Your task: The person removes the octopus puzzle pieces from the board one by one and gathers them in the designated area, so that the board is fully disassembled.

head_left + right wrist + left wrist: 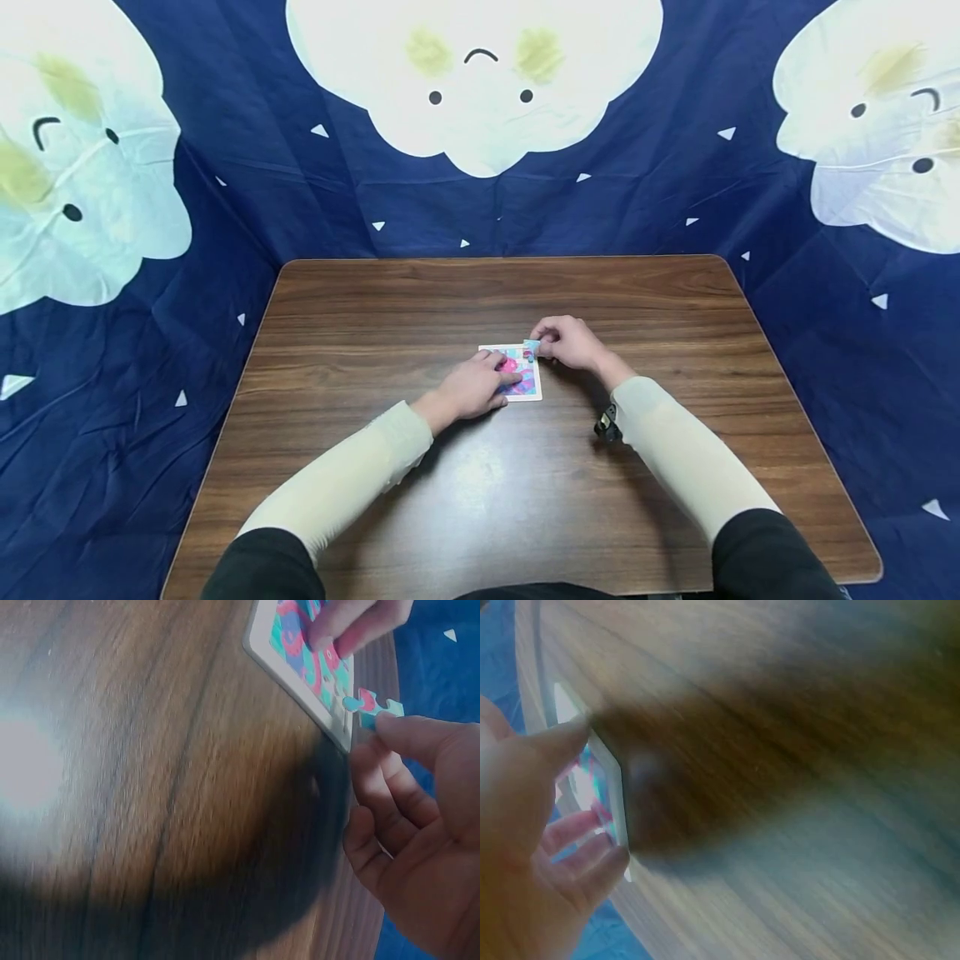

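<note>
Right hand [570,343] pinches a piece [367,702] at one o'clock on the puzzle [529,385]; left hand [468,389], from eight o'clock, rests fingers-out across it. Seemingly mostly filled (fingers hide some), this piece unplaced.

Bright head view, pale glare on tabletop [480,483], hazy wrist views; broad dark shadows

Brown wood-grain table [465,483], a pale-framed puzzle board [300,691] flat on it
</note>
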{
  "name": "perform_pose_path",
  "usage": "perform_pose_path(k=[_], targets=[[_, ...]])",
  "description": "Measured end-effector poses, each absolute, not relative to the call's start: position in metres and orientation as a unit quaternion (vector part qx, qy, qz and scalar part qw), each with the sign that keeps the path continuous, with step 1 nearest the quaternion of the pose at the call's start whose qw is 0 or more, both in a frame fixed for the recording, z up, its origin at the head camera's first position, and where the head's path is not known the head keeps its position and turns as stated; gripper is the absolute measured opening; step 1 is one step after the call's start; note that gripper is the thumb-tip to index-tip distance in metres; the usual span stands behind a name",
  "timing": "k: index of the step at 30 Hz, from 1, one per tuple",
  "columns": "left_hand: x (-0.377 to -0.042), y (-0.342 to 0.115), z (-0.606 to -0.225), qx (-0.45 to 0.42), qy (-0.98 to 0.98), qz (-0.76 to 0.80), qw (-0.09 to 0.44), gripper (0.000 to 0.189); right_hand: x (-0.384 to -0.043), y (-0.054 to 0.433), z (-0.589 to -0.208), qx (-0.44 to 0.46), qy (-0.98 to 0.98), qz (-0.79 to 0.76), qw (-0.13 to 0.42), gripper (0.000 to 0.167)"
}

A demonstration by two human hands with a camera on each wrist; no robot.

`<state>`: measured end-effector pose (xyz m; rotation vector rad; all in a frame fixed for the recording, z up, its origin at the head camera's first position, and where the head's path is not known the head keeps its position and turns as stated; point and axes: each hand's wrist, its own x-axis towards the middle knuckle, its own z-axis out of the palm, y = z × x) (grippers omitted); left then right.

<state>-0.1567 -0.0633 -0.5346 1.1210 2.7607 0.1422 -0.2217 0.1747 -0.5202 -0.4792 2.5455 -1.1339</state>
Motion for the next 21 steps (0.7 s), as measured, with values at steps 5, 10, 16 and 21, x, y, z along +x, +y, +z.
perform_pose_path(k=[5,10,16,21], targets=[[-0.157,-0.063,-0.532,0.381,0.920,0.043,0.079,0.052,-0.225,0.192,-0.519,-0.147,0.883,-0.416,0.159,0.013],[-0.156,-0.064,-0.534,0.384,0.919,0.041,0.075,0.052,-0.229,0.214,-0.521,-0.133,0.882,-0.423,0.156,0.014],[-0.155,-0.065,-0.536,0.385,0.919,0.026,0.077,0.055,-0.230,0.246,-0.520,-0.084,0.876,-0.445,0.165,0.014],[-0.156,-0.064,-0.535,0.389,0.918,0.015,0.072,0.056,-0.228,0.277,-0.519,-0.041,0.881,-0.442,0.164,0.016]])
